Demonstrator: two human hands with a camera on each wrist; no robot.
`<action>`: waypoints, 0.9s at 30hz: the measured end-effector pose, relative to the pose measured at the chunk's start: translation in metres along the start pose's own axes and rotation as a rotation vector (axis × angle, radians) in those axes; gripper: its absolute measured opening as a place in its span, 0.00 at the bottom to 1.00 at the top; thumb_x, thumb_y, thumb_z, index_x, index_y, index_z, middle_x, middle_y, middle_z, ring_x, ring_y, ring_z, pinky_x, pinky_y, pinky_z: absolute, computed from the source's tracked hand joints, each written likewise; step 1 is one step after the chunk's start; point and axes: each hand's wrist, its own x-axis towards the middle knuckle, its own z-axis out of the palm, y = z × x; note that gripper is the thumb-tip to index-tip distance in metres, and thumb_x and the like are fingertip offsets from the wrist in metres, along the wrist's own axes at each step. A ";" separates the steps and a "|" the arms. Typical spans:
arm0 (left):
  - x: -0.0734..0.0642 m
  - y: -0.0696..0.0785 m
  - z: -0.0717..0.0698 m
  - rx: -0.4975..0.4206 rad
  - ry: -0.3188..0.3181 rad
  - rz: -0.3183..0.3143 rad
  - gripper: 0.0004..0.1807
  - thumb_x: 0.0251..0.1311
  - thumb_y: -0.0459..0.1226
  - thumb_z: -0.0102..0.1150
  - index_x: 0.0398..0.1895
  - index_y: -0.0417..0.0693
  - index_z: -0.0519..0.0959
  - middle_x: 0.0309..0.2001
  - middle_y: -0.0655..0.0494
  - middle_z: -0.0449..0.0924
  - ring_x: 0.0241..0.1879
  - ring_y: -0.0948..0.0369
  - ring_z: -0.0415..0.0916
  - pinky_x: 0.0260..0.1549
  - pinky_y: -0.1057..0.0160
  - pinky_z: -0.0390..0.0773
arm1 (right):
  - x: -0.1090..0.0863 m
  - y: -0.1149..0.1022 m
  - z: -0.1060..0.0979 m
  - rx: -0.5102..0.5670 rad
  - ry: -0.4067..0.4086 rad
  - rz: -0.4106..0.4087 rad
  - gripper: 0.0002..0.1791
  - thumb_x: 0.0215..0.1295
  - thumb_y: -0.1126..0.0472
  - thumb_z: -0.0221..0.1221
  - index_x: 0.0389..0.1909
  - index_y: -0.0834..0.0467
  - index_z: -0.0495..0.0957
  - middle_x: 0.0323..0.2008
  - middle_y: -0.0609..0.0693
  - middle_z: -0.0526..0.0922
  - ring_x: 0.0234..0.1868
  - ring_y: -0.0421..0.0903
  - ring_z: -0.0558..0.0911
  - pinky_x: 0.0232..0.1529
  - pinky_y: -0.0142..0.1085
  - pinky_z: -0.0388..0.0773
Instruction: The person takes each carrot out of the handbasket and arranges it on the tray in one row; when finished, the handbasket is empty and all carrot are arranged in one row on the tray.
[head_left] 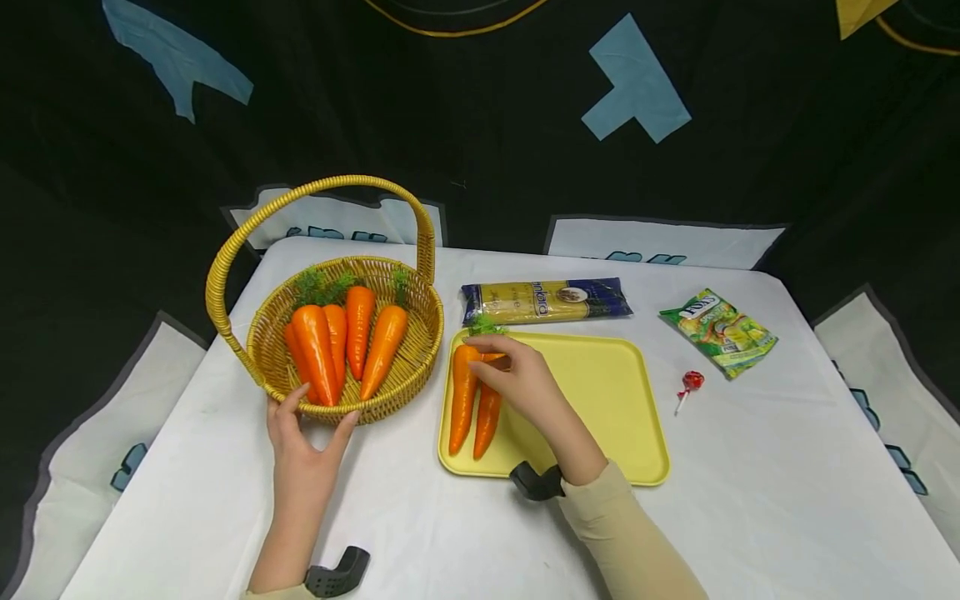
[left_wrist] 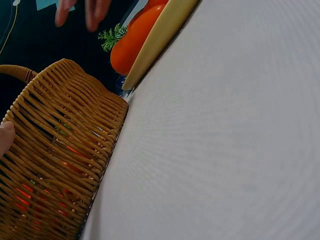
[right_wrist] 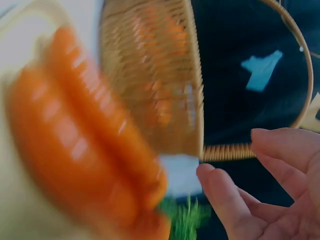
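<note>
A round wicker basket [head_left: 420, 387] with a tall handle stands at the left and holds several orange carrots [head_left: 313, 346] with green tops. My left hand [head_left: 303, 462] holds its front rim, fingers at the rim and thumb spread to the right. In the left wrist view the thumb tip [left_wrist: 6, 136] lies against the weave. Two more carrots [head_left: 461, 408] lie side by side on the left part of a yellow tray [head_left: 585, 417]. Over their upper ends hovers my right hand [head_left: 517, 375], thumb and fingers apart, with nothing between them in the right wrist view.
Behind the tray lies a long pasta packet [head_left: 547, 302]. A green candy bag [head_left: 720, 332] and a red lollipop [head_left: 692, 382] are to the tray's right. The basket handle [head_left: 217, 283] arches high over the basket. A white cloth [head_left: 787, 483] covers the table.
</note>
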 end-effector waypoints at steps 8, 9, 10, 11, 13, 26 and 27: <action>0.000 0.000 0.000 -0.003 -0.001 -0.007 0.41 0.55 0.40 0.70 0.68 0.48 0.56 0.75 0.47 0.32 0.70 0.43 0.48 0.65 0.41 0.55 | 0.041 -0.025 0.036 0.213 -0.154 -0.070 0.19 0.66 0.59 0.61 0.58 0.52 0.78 0.54 0.54 0.79 0.47 0.45 0.79 0.44 0.39 0.80; 0.000 0.000 0.001 -0.004 -0.001 -0.003 0.41 0.55 0.40 0.70 0.68 0.48 0.56 0.75 0.46 0.33 0.70 0.43 0.48 0.64 0.41 0.55 | 0.045 -0.027 0.042 0.243 -0.175 -0.073 0.20 0.65 0.60 0.62 0.58 0.52 0.78 0.54 0.56 0.78 0.48 0.46 0.79 0.44 0.39 0.80; 0.000 -0.001 0.001 -0.004 0.002 0.002 0.41 0.55 0.39 0.70 0.68 0.47 0.56 0.75 0.46 0.33 0.69 0.43 0.49 0.64 0.41 0.55 | 0.048 -0.029 0.048 0.265 -0.194 -0.075 0.20 0.65 0.60 0.62 0.59 0.53 0.77 0.55 0.56 0.78 0.49 0.45 0.79 0.45 0.39 0.80; 0.000 -0.001 0.001 -0.003 0.006 0.009 0.41 0.55 0.39 0.70 0.68 0.47 0.57 0.75 0.45 0.34 0.69 0.43 0.49 0.64 0.41 0.55 | 0.052 -0.032 0.054 0.277 -0.212 -0.074 0.21 0.65 0.60 0.62 0.59 0.52 0.77 0.56 0.56 0.77 0.50 0.44 0.78 0.45 0.38 0.80; 0.000 -0.001 0.000 -0.002 0.008 0.015 0.41 0.55 0.38 0.70 0.68 0.47 0.57 0.75 0.45 0.34 0.69 0.42 0.49 0.64 0.41 0.55 | 0.058 -0.037 0.065 0.296 -0.246 -0.072 0.21 0.65 0.60 0.62 0.60 0.52 0.77 0.58 0.58 0.75 0.52 0.43 0.77 0.46 0.39 0.80; 0.000 -0.002 -0.001 0.003 0.021 0.027 0.40 0.55 0.38 0.70 0.67 0.46 0.57 0.75 0.44 0.36 0.69 0.42 0.49 0.63 0.39 0.56 | 0.087 -0.055 0.114 0.138 -0.323 -0.061 0.22 0.63 0.59 0.64 0.59 0.50 0.78 0.57 0.57 0.76 0.49 0.44 0.77 0.39 0.31 0.77; 0.000 -0.001 -0.001 0.004 0.020 0.028 0.40 0.55 0.38 0.70 0.67 0.46 0.57 0.75 0.44 0.36 0.69 0.42 0.49 0.63 0.39 0.56 | 0.088 -0.054 0.116 0.132 -0.326 -0.060 0.22 0.62 0.59 0.65 0.58 0.51 0.78 0.57 0.57 0.76 0.49 0.43 0.77 0.38 0.30 0.77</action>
